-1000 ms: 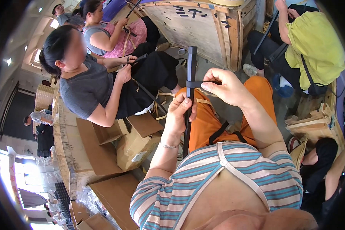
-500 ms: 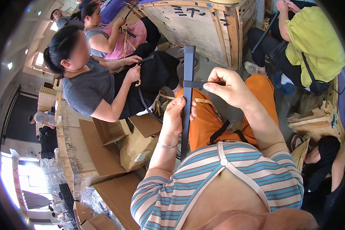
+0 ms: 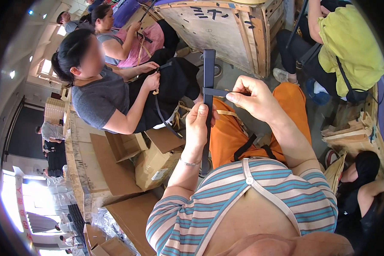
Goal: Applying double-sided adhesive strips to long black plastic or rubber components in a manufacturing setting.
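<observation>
Left hand [image 3: 198, 126] gripping upright dark strap [image 3: 208, 68]; right hand [image 3: 254, 99] pinching thin crosswise band [image 3: 215, 91] against it, above orange trousers [image 3: 226, 136].

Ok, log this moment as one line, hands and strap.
left hand: grips upright dark flat strap | right hand: fingers pinch dark cross band wrapped on strap | below: orange trousers
</observation>
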Motion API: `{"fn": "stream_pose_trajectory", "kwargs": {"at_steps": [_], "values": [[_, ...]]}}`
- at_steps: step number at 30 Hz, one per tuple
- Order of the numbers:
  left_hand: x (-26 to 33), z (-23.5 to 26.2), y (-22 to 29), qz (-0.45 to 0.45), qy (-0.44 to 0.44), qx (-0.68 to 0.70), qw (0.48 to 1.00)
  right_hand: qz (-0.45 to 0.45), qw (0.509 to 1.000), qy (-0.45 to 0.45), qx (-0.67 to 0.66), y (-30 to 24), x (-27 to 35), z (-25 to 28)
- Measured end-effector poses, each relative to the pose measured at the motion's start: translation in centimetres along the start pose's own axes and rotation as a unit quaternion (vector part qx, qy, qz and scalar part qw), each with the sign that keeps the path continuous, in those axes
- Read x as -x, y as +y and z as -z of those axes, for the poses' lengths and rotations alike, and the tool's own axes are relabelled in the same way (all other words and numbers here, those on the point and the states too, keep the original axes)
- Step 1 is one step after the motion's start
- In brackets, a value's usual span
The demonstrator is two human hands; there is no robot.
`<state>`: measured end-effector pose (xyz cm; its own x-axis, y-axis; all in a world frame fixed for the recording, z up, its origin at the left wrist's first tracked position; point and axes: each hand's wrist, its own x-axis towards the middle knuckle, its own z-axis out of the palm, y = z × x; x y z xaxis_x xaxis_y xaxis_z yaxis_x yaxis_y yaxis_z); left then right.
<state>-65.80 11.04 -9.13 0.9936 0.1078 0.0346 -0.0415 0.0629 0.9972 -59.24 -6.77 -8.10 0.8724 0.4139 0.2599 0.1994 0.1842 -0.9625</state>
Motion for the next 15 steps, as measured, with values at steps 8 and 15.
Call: {"fn": "stream_pose_trajectory", "kwargs": {"at_steps": [8, 15], "values": [[-0.6, 0.5, 0.5, 0.058, -0.089, 0.129, 0.986, -0.011, 0.999, -0.029, -0.028, 0.2, -0.1, 0.4], [-0.9, 0.5, 1.3, 0.069, -0.148, 0.186, 0.969, -0.021, 0.997, -0.024, -0.074, -0.8, 0.5, 0.3]]}}
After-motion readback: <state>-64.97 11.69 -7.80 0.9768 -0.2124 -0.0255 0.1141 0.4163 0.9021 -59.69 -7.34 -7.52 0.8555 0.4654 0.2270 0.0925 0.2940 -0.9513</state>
